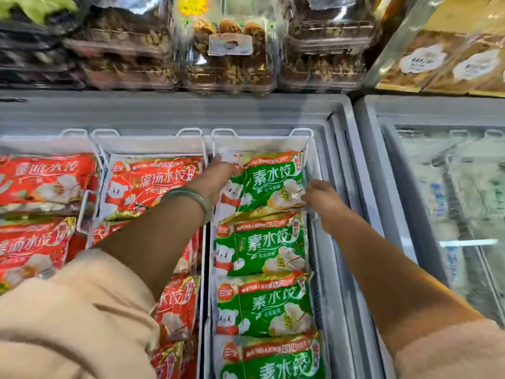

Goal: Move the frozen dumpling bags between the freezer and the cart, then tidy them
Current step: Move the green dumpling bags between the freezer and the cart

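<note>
- The freezer (164, 110) is an open chest, split into white wire baskets (259, 138).
- Four green dumpling bags lie in the right-hand basket, in a row running from near to far, each overlapping the next.
- The farthest green bag (270, 181) sits at the far end of that basket, its near edge resting on the second green bag (262, 244). Behind that come the third green bag (265, 305) and the nearest green bag (270, 359), which the bottom edge of the view cuts off.
- The left hand (216, 176) reaches across the basket divider. Its fingers are curled over the far-left corner of the farthest green bag, gripping it.
- The right hand (321, 195) is at the same bag's right edge with its fingers bent onto the plastic. It seems to pinch the edge, though the back of the hand hides the fingertips.
- A pale green bracelet (191, 195) sits on the left wrist, and both forearms come out of beige sleeves (68, 310).
- Red dumpling bags (153, 181) fill the middle basket, and more red bags (43, 179) lie in the left one.
- Above the freezer, clear plastic boxes (229, 50) of brown nuts — blurred — stand on a shelf.
- To the right stands a second freezer with its glass lid (451, 187) closed and frosted.
</note>
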Available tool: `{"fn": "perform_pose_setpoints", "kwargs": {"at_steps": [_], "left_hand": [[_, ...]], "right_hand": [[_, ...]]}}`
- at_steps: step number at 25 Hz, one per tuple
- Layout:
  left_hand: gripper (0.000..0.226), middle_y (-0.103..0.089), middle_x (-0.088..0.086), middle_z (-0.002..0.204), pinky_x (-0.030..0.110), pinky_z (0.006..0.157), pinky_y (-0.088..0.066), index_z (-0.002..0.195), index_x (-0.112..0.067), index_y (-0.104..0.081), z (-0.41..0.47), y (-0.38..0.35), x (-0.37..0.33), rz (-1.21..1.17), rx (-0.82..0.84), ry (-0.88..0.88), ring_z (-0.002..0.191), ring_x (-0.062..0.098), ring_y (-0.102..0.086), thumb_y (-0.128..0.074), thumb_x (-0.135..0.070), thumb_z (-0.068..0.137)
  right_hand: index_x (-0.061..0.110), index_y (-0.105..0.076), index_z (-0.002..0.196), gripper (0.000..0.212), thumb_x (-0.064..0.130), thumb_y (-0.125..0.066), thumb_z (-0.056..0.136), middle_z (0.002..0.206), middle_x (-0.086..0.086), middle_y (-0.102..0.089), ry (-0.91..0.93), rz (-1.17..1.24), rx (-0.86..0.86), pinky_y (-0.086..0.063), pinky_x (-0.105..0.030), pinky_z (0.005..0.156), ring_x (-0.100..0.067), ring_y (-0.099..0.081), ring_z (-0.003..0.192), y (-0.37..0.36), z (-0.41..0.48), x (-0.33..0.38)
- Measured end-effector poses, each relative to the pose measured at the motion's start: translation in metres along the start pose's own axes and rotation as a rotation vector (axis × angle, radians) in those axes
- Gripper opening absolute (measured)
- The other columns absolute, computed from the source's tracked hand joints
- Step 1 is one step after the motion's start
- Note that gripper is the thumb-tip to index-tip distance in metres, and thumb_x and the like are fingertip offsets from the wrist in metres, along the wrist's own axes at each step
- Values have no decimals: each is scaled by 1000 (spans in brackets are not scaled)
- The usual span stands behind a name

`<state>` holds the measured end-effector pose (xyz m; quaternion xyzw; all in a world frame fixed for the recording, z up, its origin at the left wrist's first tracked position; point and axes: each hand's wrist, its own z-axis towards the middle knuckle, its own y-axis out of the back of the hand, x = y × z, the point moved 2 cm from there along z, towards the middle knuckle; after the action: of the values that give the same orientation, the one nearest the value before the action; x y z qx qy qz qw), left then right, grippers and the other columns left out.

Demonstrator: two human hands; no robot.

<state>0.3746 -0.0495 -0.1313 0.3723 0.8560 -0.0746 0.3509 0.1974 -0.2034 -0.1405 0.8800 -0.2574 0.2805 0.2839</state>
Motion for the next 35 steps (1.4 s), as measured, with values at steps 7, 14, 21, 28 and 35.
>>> {"fn": "perform_pose_setpoints", "kwargs": {"at_steps": [7, 14, 21, 28, 35], "left_hand": [[18, -53, 5, 102, 33, 85, -42, 108, -5, -54, -38, 13, 14, -3, -157, 56, 95, 23, -52, -40, -9, 97], [28, -55, 5, 105, 27, 71, -41, 123, -6, -52, -134, -3, 40, -29, 13, 42, 89, 16, -52, -37, -11, 100], [20, -57, 1, 78, 22, 64, -43, 85, -15, -55, -247, -29, 63, 7, 36, -154, 66, 9, -53, -45, -1, 95], [24, -60, 0, 69, 22, 60, -40, 84, -12, -54, -344, -51, 97, 77, 165, -239, 63, 11, -53, -36, -6, 99], [25, -55, -2, 68, 18, 56, -32, 77, -16, -49, -414, -111, 176, 300, 440, -225, 55, 6, -50, -37, -8, 97]], "right_hand": [[2, -53, 124, 30, 7, -48, 95, 85, -5, -54, -162, -24, 94, -42, -30, 74, -19, -52, 79, -2, -36, -26], [3, -51, 128, 33, 15, -48, 97, 116, -14, -59, -124, 86, 203, -50, -35, 90, -23, -59, 94, 26, -135, -55], [7, -58, 105, 17, 9, -43, 98, 105, -18, -65, -67, 145, 194, -45, -27, 65, -27, -60, 78, 55, -247, -118], [17, -52, 85, 13, 12, -46, 95, 72, -1, -57, -81, 296, 33, -34, -20, 54, -9, -49, 54, 75, -343, -217], [19, -52, 81, 17, 19, -47, 97, 77, 0, -59, -176, 500, -211, -39, -22, 55, -12, -52, 62, 88, -456, -344]]}}
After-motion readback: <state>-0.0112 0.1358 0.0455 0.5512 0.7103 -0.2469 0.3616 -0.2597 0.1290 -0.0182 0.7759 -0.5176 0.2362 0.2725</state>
